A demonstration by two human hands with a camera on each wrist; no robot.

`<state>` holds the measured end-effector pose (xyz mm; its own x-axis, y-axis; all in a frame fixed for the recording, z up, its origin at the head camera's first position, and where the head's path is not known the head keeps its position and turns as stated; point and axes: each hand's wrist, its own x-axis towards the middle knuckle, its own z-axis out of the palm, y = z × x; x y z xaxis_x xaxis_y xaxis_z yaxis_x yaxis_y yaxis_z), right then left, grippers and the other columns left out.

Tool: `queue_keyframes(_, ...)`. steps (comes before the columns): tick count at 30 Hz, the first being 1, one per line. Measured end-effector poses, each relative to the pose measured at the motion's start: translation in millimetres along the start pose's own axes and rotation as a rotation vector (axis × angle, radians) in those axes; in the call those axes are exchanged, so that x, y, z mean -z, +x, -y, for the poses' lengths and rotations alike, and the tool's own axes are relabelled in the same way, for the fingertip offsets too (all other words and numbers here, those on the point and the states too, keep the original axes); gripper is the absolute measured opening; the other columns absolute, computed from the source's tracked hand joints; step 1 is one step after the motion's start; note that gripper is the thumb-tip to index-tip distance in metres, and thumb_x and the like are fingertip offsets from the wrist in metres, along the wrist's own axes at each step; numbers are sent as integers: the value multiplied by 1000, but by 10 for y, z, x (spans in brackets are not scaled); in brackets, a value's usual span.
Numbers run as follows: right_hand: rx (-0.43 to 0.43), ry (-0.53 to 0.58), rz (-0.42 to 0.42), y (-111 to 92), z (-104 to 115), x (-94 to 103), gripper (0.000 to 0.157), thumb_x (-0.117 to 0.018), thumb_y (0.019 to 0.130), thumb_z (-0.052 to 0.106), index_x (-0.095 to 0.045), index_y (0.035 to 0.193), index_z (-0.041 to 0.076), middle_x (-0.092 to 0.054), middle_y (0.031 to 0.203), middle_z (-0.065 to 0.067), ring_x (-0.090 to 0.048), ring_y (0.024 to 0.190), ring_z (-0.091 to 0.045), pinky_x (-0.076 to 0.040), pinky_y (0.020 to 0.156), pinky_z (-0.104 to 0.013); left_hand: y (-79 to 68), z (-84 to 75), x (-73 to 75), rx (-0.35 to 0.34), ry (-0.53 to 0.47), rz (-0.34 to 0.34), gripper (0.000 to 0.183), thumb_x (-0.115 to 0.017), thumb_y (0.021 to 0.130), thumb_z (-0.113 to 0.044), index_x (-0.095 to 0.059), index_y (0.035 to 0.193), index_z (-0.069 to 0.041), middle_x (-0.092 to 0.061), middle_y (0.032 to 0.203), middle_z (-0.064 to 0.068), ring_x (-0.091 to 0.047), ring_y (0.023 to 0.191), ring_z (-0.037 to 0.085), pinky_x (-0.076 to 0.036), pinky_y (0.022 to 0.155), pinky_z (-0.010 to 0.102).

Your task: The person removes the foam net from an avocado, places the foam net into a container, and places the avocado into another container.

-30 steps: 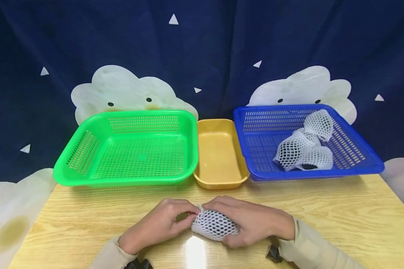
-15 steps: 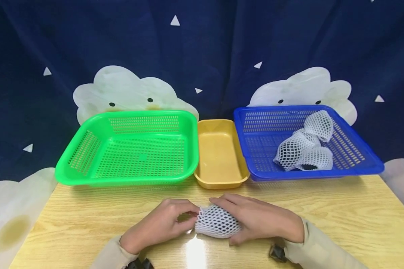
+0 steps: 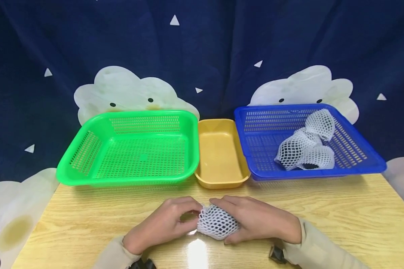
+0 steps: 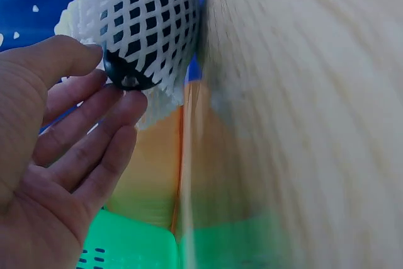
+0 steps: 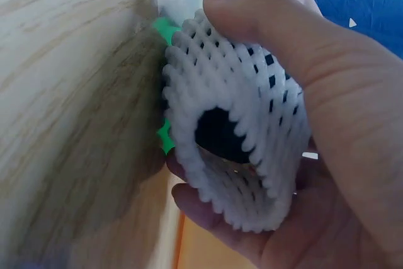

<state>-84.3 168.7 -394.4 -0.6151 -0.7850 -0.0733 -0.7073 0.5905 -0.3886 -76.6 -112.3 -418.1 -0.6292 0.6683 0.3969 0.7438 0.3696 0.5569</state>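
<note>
Holding a white foam net [image 3: 218, 223] around a dark, glossy object [image 4: 119, 70] at the near middle of the wooden table [image 3: 87, 213], nearer than the yellow tray. Gripping the net from the right with the right hand [image 3: 256, 220], thumb along the near side and fingers over the far side. Pinching the bare left end of the dark object with the left hand [image 3: 165, 222], between thumb and fingertips. Showing dark through the mesh and at the net's right opening too. Lined along the far side with a green plastic basket [image 3: 128, 183] at left, a yellow tray [image 3: 219, 160] in the middle and a blue plastic basket [image 3: 316, 174] at right. Heaped in the right part of the blue basket with more white foam nets [image 3: 294, 147], touching one another, with something dark inside the nearest. Backed by a navy curtain [image 3: 202, 37] with white clouds and small triangles. Clad at both forearms in beige sleeves [image 3: 323, 246].
</note>
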Motion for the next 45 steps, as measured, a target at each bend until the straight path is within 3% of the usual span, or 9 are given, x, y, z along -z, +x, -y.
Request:
queue_keyframes(6,-8,10,4,-16,-1,12,94,-83,81,52,-43,156,11,-66,129,5,-61,104,-1,-58,93,-26,35,-26,-23,3,-5,-16,23,-72,91,-8,-74,113,-11,-78,110,-2,-74,102,8,-60,93,21)
queue_keyframes(20,-41,15,36,-15,-1,35,97,-83,81,55,-41,157,12,-64,128,7,-60,100,0,-58,92,-26,61,-38,-56,21,-15,12,31,-80,90,-23,-73,117,-9,-77,114,1,-73,104,10,-59,94,21)
queue_keyframes(28,1,19,12,-19,-2,28,95,-81,83,56,-42,156,10,-65,123,4,-60,98,-1,-58,89,-26,75,-50,-80,24,-21,23,32,-79,90,-20,-73,120,-10,-77,117,1,-73,109,11,-59,98,25)
queue_keyframes(33,-9,38,17,-19,3,28,98,-85,80,50,-38,159,16,-65,122,7,-60,99,0,-58,90,-25,85,-59,-108,28,-31,13,41,-80,88,-19,-69,126,-10,-76,121,1,-73,109,11,-59,98,25)
queue_keyframes(45,-13,24,35,-26,21,59,102,-90,74,42,-40,157,12,-67,125,5,-64,109,-5,-59,98,-31,114,-94,-147,100,-82,60,45,-82,84,-15,-68,126,-10,-74,122,1,-70,107,9,-59,98,24)
